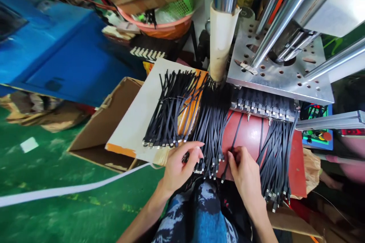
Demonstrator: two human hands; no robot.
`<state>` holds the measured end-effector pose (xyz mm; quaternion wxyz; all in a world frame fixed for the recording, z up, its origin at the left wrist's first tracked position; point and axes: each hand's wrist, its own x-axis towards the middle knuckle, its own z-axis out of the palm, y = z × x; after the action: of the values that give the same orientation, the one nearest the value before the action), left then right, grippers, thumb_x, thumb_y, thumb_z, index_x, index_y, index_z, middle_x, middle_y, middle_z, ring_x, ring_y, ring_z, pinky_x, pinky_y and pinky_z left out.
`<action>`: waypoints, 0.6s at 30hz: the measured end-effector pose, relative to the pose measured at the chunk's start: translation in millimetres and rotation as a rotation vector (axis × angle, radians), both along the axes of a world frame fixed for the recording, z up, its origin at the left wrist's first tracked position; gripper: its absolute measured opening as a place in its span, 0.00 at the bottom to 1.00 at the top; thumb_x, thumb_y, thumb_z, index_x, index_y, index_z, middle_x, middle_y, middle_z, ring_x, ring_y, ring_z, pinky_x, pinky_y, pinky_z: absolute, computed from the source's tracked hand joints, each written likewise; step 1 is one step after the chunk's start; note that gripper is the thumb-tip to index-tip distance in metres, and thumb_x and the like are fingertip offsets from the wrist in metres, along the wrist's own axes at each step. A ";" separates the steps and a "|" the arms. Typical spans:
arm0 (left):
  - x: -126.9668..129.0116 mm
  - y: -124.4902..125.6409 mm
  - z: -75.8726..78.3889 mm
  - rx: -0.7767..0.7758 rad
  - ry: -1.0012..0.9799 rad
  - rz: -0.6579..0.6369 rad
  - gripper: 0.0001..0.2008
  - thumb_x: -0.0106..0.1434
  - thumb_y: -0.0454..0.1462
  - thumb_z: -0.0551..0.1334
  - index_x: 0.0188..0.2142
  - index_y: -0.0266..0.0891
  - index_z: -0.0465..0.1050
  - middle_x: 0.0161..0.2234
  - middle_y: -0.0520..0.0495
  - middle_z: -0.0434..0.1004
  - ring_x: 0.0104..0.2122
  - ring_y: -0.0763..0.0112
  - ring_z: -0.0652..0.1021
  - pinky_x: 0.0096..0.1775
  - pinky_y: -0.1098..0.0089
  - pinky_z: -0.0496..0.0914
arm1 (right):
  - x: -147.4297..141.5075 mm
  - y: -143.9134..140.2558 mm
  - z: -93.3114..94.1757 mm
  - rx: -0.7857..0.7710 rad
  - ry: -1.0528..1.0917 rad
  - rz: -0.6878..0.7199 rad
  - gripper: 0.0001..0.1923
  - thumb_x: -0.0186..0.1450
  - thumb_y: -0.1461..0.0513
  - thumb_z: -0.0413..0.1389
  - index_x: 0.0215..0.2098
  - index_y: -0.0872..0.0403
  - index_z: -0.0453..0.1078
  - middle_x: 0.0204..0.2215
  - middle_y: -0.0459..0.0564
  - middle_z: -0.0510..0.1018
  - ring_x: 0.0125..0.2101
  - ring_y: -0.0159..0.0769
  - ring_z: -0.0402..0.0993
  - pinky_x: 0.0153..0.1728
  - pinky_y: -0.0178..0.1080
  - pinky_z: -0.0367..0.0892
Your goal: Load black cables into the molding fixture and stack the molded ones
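Note:
My left hand [181, 167] hovers over the lower left edge of the middle bunch of black cables [211, 133]. Its fingers curl loosely, thumb and forefinger slightly apart, with nothing visible between them. A single black cable [237, 131] runs down over the red surface [251, 133]. My right hand [246, 176] has its thumb and fingertips closed at this cable, whose plug end hangs below them. Across the metal fixture [264, 112] a row of connectors sits under the press, with another bunch of cables [276, 159] at the right.
A tied cable bundle [171, 110] lies on a white board [128, 121] at the left, above an open cardboard box [99, 129]. The perforated metal plate [285, 72] and its rods overhang the fixture. A control box [318, 136] stands at the right.

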<state>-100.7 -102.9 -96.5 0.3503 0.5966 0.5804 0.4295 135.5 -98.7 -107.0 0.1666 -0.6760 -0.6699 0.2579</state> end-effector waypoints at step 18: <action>122.6 68.4 22.8 -0.265 0.925 -0.460 0.11 0.74 0.32 0.57 0.44 0.30 0.79 0.34 0.33 0.84 0.35 0.50 0.86 0.33 0.61 0.75 | 73.6 -14.8 19.5 -0.100 0.202 -0.176 0.20 0.75 0.46 0.51 0.37 0.51 0.72 0.27 0.44 0.76 0.24 0.34 0.67 0.28 0.35 0.61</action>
<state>21.9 -34.5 -73.7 0.2151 0.7861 0.5779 -0.0432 209.1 -113.5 -87.5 0.2212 -0.7102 -0.5741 0.3422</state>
